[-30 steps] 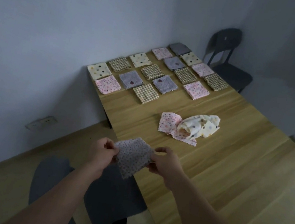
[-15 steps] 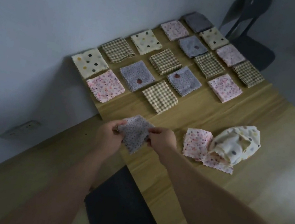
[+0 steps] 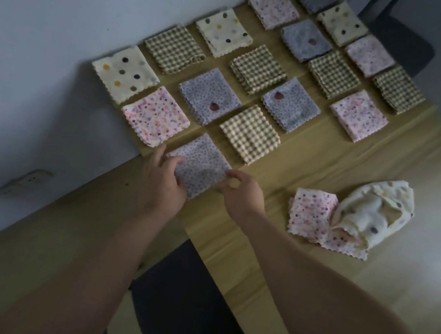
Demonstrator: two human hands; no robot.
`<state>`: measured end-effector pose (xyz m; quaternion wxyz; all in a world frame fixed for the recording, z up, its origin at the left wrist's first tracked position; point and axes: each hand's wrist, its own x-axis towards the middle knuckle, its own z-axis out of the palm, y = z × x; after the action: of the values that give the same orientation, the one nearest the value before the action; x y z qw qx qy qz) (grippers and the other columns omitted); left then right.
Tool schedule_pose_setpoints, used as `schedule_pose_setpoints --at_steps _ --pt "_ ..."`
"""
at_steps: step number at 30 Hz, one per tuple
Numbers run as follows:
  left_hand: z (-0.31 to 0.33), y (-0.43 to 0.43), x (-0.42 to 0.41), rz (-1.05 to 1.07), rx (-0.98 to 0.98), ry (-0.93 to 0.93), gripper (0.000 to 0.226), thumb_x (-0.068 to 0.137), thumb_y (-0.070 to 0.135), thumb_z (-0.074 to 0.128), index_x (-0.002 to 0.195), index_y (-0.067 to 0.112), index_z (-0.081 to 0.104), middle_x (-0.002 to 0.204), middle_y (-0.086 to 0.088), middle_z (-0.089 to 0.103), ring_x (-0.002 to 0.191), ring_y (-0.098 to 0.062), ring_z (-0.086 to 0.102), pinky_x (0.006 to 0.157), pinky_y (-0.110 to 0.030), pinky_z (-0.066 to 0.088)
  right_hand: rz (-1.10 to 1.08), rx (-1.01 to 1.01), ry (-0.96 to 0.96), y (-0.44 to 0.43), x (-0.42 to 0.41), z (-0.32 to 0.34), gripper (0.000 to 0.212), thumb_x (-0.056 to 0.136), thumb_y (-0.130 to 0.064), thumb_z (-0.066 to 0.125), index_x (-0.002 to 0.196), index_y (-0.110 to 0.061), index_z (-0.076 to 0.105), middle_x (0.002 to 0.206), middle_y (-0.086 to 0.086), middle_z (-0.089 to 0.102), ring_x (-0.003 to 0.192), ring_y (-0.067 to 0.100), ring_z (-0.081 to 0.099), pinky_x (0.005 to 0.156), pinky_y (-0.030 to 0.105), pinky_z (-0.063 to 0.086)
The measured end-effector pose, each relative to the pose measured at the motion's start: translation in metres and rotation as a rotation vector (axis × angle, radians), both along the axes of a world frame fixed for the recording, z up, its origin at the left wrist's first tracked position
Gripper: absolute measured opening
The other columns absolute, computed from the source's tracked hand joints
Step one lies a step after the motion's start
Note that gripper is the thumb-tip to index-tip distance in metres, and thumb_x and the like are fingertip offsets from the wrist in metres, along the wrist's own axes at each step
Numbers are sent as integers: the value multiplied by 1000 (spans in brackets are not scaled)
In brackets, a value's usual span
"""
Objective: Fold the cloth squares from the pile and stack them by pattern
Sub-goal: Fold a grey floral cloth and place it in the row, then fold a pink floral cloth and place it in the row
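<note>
Right hand pinches one corner of the grey dotted cloth; left hand seemingly grips another.

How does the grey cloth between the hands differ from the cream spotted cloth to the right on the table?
The grey cloth is a flat square; the cream cloth is a crumpled heap. The left hand and right hand grip the grey cloth's corners; no hand touches the cream cloth. The grey cloth has fine dots, the cream cloth sparse bigger spots. Both have zigzag edges.
</note>
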<state>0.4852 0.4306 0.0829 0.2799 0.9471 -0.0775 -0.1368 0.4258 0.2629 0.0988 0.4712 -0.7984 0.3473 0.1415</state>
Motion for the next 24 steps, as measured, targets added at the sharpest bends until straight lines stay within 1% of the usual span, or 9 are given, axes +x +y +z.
schedule_pose_setpoints --at_steps 1,4,6,9,12,15,17,20,24 --pt "3 -3 -9 -10 19 -54 42 87 5 67 126 19 63 159 -7 32 142 -29 36 105 -41 41 -5 -38 -5 -3 -9 1 35 98 -19 55 130 -29 61 140 -4 51 105 17 60 77 27 55" --pt "11 -20 -42 -110 4 -215 35 79 3 73 110 19 66 136 -4 50 121 -27 49 91 -41 46 -66 -126 23 -21 -49 6 34 99 -14 51 129 -24 62 148 -6 41 117 14 54 76 15 45" --pt "10 -36 -61 -213 -56 -208 31 79 2 72 103 21 68 124 2 54 113 -21 51 87 -40 50 -93 -225 69 -35 -77 7 36 99 -13 49 131 -21 62 151 -5 38 124 16 52 82 20 42" --pt "8 -62 -85 -388 -164 -134 26 85 2 66 103 21 70 115 6 56 107 -14 54 92 -40 51 -69 -410 148 -56 -114 8 41 96 -14 51 136 -20 58 155 -7 30 127 19 52 80 29 46" --pt "3 -86 -105 -551 -190 -50 28 89 2 63 108 20 71 118 7 58 106 -12 57 93 -37 53 -18 -515 281 -77 -143 9 50 92 -12 53 140 -25 54 162 -11 15 138 20 43 80 34 49" --pt "0 -99 -116 -686 -141 43 33 93 6 58 120 22 69 133 11 54 115 -13 57 97 -35 52 137 -457 374 -92 -157 1 65 91 -6 48 151 -31 40 166 -18 -6 150 22 25 95 39 51" --pt "0 -107 -125 -740 -106 109 36 96 8 55 127 23 67 140 12 50 117 -12 57 97 -33 52 244 -388 401 -99 -167 -4 69 94 -7 48 157 -26 29 166 -18 -11 151 23 22 105 44 47" --pt "-1 -114 -140 -788 -40 156 44 96 8 53 135 25 60 147 12 44 125 -12 52 99 -33 50 285 -398 379 -102 -187 -5 59 94 -8 49 151 -20 42 166 -8 13 142 26 37 104 43 48" --pt "0 -131 -174 -654 -33 276 65 89 7 66 146 27 42 149 3 44 124 -15 53 96 -27 47 144 -314 105 -103 -227 11 52 92 -2 48 134 -27 65 140 -6 55 121 19 58 101 31 50"
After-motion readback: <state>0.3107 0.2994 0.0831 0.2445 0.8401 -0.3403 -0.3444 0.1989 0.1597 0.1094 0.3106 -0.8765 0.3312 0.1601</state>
